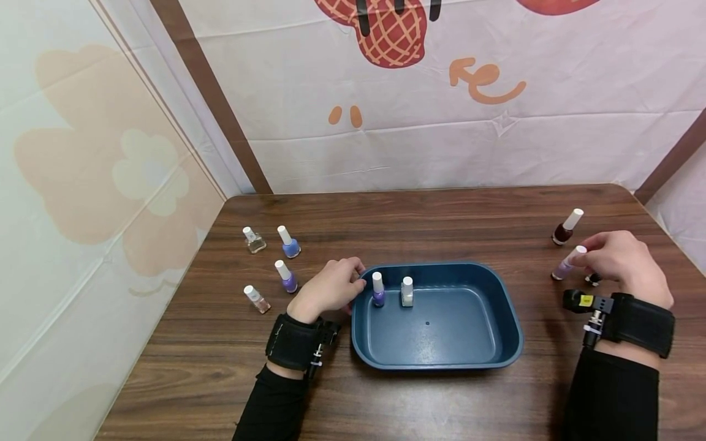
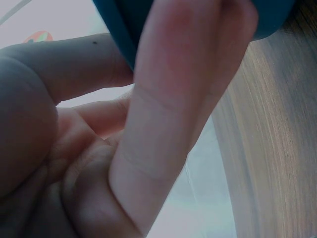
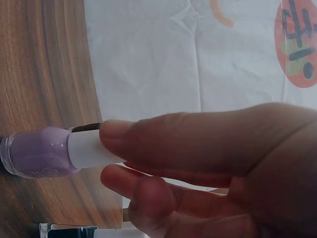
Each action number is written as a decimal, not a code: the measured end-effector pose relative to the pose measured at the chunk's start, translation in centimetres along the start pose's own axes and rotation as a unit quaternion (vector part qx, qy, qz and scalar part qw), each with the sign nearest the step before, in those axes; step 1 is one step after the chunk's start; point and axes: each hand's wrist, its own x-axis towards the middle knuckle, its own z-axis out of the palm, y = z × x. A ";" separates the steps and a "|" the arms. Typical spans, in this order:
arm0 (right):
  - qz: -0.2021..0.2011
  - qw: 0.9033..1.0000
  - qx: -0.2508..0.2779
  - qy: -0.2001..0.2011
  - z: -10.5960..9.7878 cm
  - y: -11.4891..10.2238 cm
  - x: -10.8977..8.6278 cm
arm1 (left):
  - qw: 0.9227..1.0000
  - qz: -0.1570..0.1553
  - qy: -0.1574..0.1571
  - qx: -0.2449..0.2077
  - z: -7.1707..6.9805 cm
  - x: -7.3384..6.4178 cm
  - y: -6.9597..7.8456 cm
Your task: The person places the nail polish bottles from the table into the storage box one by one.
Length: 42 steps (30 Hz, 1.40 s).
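Observation:
My right hand (image 1: 623, 260) pinches the white cap of a lilac nail polish bottle (image 3: 42, 152) between thumb and fingers at the table's right side. Close beside it a dark nail polish bottle (image 3: 69, 232) is partly hidden under the hand in the head view. On the left, my left hand (image 1: 331, 286) grips the rim of a blue tray (image 1: 504, 306), thumb and fingers on either side of its wall (image 2: 116, 29). Inside the tray, near its upper left, stand a purple nail polish bottle (image 1: 378, 291) and a white one (image 1: 407, 293).
Behind my right hand stands a dark red nail polish bottle (image 1: 564, 233). Left of the tray are a clear bottle (image 1: 255, 242), a blue one (image 1: 290, 247), a violet one (image 1: 288, 282) and a pinkish one (image 1: 260, 302). A printed curtain (image 1: 309, 153) hangs behind the wooden table (image 1: 419, 229).

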 end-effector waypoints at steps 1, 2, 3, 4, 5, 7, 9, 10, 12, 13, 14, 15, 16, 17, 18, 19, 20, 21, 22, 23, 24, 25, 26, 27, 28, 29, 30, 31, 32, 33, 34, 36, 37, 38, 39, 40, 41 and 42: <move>-0.003 1.000 -0.001 -0.002 0.0 0.0 0.0 | 1.000 0.000 0.000 0.000 0.0 0.0 0.0; -0.005 1.000 0.000 -0.007 0.0 0.0 0.0 | 1.000 0.000 0.000 -0.001 0.0 0.0 0.0; -0.006 1.000 0.001 -0.010 0.0 0.0 0.1 | 1.000 0.000 0.000 -0.001 0.0 0.0 0.0; -0.007 1.000 0.000 -0.012 0.1 0.0 0.1 | 1.000 0.000 0.000 -0.003 0.0 0.0 0.0; -0.010 1.000 -0.001 -0.014 0.1 0.0 0.1 | 1.000 0.000 0.000 -0.004 0.0 0.0 0.0; -0.011 1.000 -0.001 -0.017 0.1 0.0 0.2 | 1.000 0.000 -0.001 -0.005 0.0 0.0 0.0; -0.007 1.000 -0.003 -0.016 0.2 0.0 0.2 | 1.000 -0.001 -0.001 -0.006 0.0 0.0 0.0; -0.004 1.000 -0.004 -0.015 0.2 -0.1 0.2 | 1.000 -0.001 -0.001 -0.006 0.0 0.0 0.0; 0.001 1.000 -0.003 -0.015 0.2 -0.1 0.2 | 1.000 0.000 -0.001 -0.005 0.0 0.0 0.0; 0.003 1.000 -0.003 -0.014 0.2 -0.1 0.2 | 1.000 0.000 0.000 -0.005 0.0 0.0 0.0; 0.004 1.000 -0.004 -0.013 0.2 -0.1 0.2 | 1.000 0.000 0.000 -0.005 0.0 0.0 0.0; 0.005 1.000 -0.005 -0.013 0.2 -0.1 0.2 | 1.000 0.000 0.000 -0.006 0.0 0.0 0.0; 0.004 1.000 -0.004 -0.013 0.2 -0.1 0.2 | 1.000 0.001 0.000 -0.006 0.0 0.0 0.0; 0.003 1.000 -0.005 -0.012 0.2 -0.1 0.2 | 1.000 0.001 0.000 -0.005 0.0 0.0 -0.1; 0.001 1.000 -0.005 -0.012 0.2 -0.1 0.2 | 1.000 0.002 0.000 -0.005 0.0 0.0 -0.1; 0.001 1.000 -0.006 -0.011 0.2 -0.1 0.2 | 1.000 0.002 0.000 -0.004 0.0 0.0 -0.1; 0.000 1.000 -0.006 -0.011 0.2 -0.1 0.2 | 1.000 0.002 0.000 -0.003 0.0 0.0 -0.1; 0.000 1.000 -0.007 -0.010 0.2 -0.2 0.1 | 1.000 0.002 -0.001 -0.003 0.0 0.0 -0.1; 0.000 1.000 -0.007 -0.010 0.2 -0.2 0.1 | 1.000 0.002 0.000 -0.002 0.0 0.1 -0.1; 0.000 1.000 -0.008 -0.010 0.2 -0.2 0.1 | 1.000 0.003 0.000 -0.002 0.0 0.1 -0.1; 0.001 1.000 -0.008 -0.010 0.2 -0.2 0.0 | 1.000 0.002 0.000 -0.002 0.0 0.1 -0.1; 0.002 1.000 -0.009 -0.010 0.2 -0.2 0.0 | 1.000 0.002 0.000 -0.002 0.0 0.1 -0.1; 0.003 1.000 -0.010 -0.010 0.2 -0.2 0.0 | 1.000 0.002 0.000 -0.002 0.0 0.1 -0.1; 0.004 1.000 -0.010 -0.010 0.2 -0.2 -0.1 | 1.000 0.002 0.000 -0.002 0.0 0.1 -0.1; 0.005 1.000 -0.009 -0.010 0.2 -0.3 -0.1 | 1.000 0.002 0.001 -0.002 0.0 0.1 -0.1; 0.007 1.000 -0.008 -0.011 0.2 -0.3 -0.1 | 1.000 0.003 0.001 -0.001 0.0 0.1 -0.1; 0.007 1.000 -0.006 -0.011 0.2 -0.3 -0.1 | 1.000 0.002 0.001 -0.001 0.0 0.1 -0.1; 0.008 1.000 -0.004 -0.011 0.3 -0.3 -0.1 | 1.000 0.002 0.001 -0.001 0.0 0.1 -0.1; 0.008 1.000 -0.002 -0.012 0.3 -0.3 -0.1 | 1.000 0.003 0.001 -0.001 0.0 0.1 -0.1; 0.007 1.000 0.001 -0.011 0.3 -0.4 -0.1 | 1.000 0.003 0.002 -0.001 0.0 0.1 -0.1; 0.007 1.000 0.004 -0.012 0.3 -0.4 -0.1 | 1.000 0.004 0.002 -0.001 0.0 0.1 -0.1; 0.000 1.000 0.007 -0.011 0.4 -0.5 0.0 | 1.000 0.004 0.001 -0.001 0.0 0.1 -0.1; -0.003 1.000 0.008 -0.012 0.4 -0.5 0.0 | 1.000 0.004 0.001 0.000 0.0 0.1 -0.1; -0.006 1.000 0.009 -0.012 0.4 -0.6 0.1 | 1.000 0.004 0.001 -0.001 0.0 0.1 -0.1; -0.009 1.000 0.012 -0.013 0.4 -0.7 0.1 | 1.000 0.005 0.001 -0.001 0.0 0.1 -0.1; -0.012 1.000 0.017 -0.016 0.4 -0.8 0.1 | 1.000 0.005 0.001 -0.001 0.0 0.1 -0.1; -0.017 1.000 0.018 -0.016 0.4 -0.9 0.2 | 1.000 0.005 0.000 -0.002 0.0 0.0 0.0; -0.022 0.999 0.020 -0.016 0.5 -1.0 0.2 | 1.000 0.006 0.000 -0.002 0.0 0.0 0.0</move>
